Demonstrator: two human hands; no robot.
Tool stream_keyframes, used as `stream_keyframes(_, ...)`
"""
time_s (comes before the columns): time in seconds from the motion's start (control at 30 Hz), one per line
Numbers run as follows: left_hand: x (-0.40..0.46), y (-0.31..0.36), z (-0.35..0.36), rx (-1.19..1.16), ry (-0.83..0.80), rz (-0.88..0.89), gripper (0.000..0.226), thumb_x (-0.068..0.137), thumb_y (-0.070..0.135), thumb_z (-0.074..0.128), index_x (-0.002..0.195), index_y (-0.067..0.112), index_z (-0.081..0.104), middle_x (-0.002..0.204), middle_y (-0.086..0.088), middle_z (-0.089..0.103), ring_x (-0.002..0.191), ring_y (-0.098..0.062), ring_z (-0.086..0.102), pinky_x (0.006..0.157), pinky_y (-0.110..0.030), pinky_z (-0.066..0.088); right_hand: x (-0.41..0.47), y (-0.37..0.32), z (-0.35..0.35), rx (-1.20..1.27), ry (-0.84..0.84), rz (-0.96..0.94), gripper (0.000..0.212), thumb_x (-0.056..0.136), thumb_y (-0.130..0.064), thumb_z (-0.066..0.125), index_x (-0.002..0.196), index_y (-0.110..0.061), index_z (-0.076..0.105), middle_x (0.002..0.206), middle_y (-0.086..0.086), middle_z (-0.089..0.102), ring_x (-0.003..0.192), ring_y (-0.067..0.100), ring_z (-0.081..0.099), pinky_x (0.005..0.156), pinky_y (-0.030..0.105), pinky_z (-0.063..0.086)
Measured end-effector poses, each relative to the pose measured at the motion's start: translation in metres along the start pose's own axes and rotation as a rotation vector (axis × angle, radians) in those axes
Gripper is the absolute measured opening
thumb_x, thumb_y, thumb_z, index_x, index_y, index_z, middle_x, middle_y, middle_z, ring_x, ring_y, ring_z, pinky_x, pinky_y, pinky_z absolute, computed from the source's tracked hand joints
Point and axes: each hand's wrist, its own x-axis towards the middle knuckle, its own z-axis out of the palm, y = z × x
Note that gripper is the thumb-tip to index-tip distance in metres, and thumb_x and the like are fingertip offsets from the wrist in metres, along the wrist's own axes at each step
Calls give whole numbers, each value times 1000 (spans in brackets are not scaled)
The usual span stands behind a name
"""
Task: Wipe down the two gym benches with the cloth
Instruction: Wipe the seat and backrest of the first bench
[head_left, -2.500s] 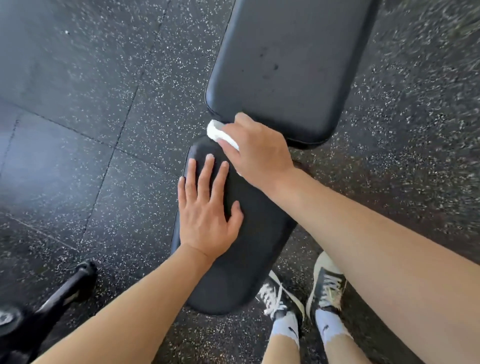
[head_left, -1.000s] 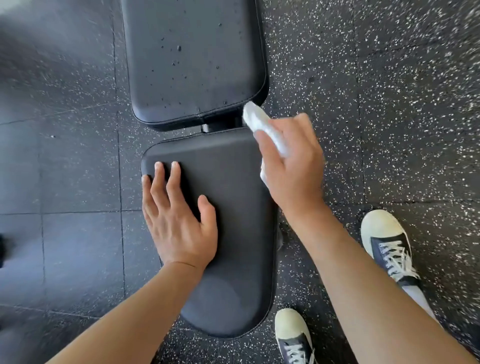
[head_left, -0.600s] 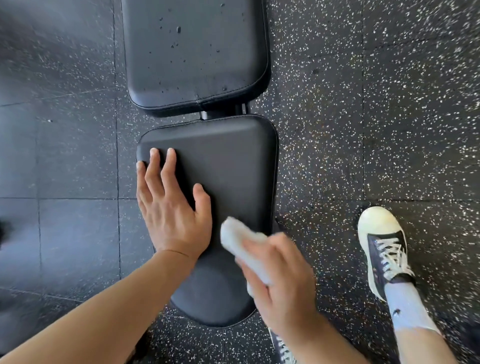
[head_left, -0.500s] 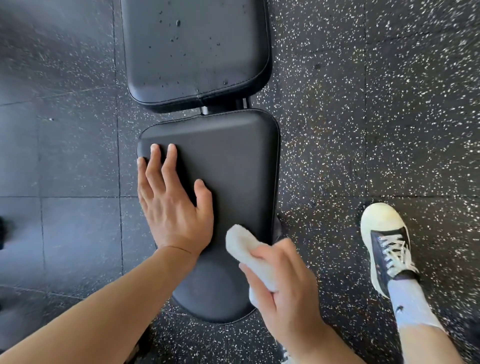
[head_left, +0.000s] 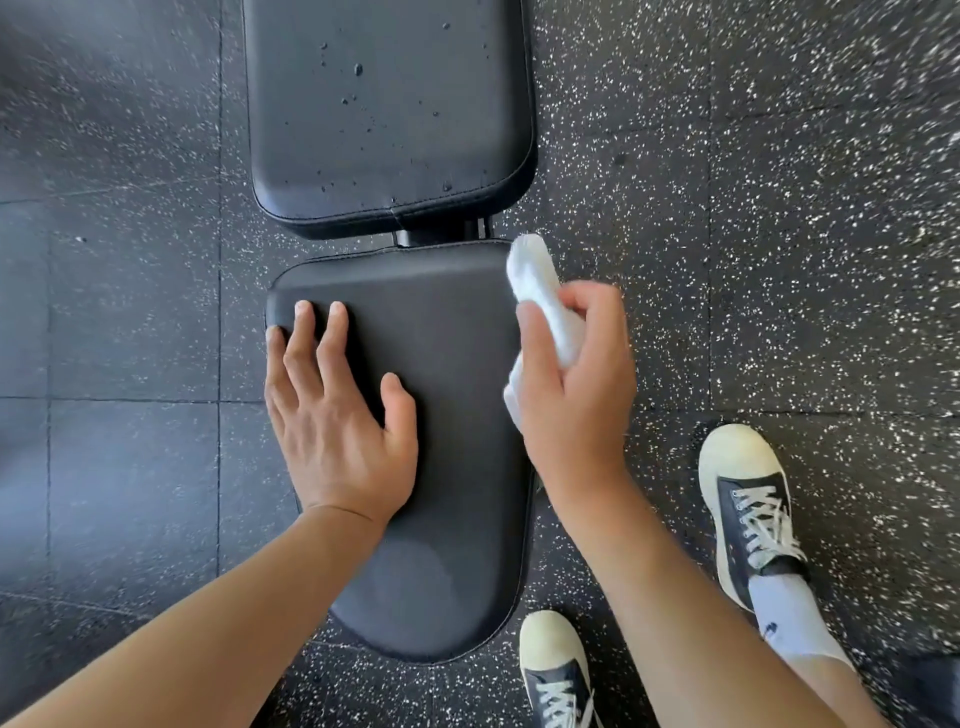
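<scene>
Cloth (head_left: 543, 306) pinched in right grip (head_left: 571, 384) beside bench (head_left: 447, 467) edge; left hand (head_left: 337, 415) flat (fingers spread). Risk: loose wad may skip droplets ahead.

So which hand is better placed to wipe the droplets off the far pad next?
The right hand. It already grips the white cloth at the seat pad's far right corner, close to the droplet-speckled back pad. The left hand lies flat on the seat pad, holding nothing.
</scene>
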Motion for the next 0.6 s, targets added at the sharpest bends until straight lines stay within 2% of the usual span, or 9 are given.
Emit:
stream_keyframes(0.13, 0, -2, 2, 9, 0, 2, 73, 92, 41, 45, 162, 28, 28, 172, -1, 24, 161, -34, 12, 130, -50, 15, -88, 10, -27, 2, -120, 12, 15, 103, -35, 61, 109, -33, 48, 99, -7, 54, 86, 11, 58, 74, 17, 44)
stream_keyframes(0.23, 0, -3, 2, 14, -4, -2, 74, 92, 42, 45, 163, 28, 27, 172, 0, 23, 161, -33, 12, 130, -50, 14, -99, 11, -29, -36, -125, 15, 14, 102, -34, 61, 108, -27, 51, 97, -7, 50, 85, 9, 55, 72, 19, 44)
stream_keyframes(0.4, 1, -2, 1, 19, -27, -7, 75, 92, 42, 45, 163, 27, 27, 172, -1, 22, 161, -34, 11, 130, -51, 14, -33, -4, -7, -49, -34, -17, 18, 102, -32, 63, 109, -18, 54, 100, -1, 58, 87, 13, 56, 76, 16, 41)
stream_keyframes(0.5, 1, 1, -1, 24, -33, -15, 76, 91, 41, 45, 163, 24, 28, 172, -4, 23, 161, -34, 11, 130, -51, 13, 33, -13, 12, -82, 35, -42, 19, 102, -30, 63, 107, -13, 57, 101, -1, 60, 84, 15, 55, 70, 18, 40)
stream_keyframes(0.6, 1, 3, -2, 29, -40, -25, 76, 90, 41, 45, 163, 21, 30, 172, -6, 22, 161, -35, 11, 130, -51, 13, 69, -14, 16, -112, -43, -111, 17, 102, -28, 65, 105, -12, 58, 100, -3, 59, 81, 13, 53, 67, 20, 40)
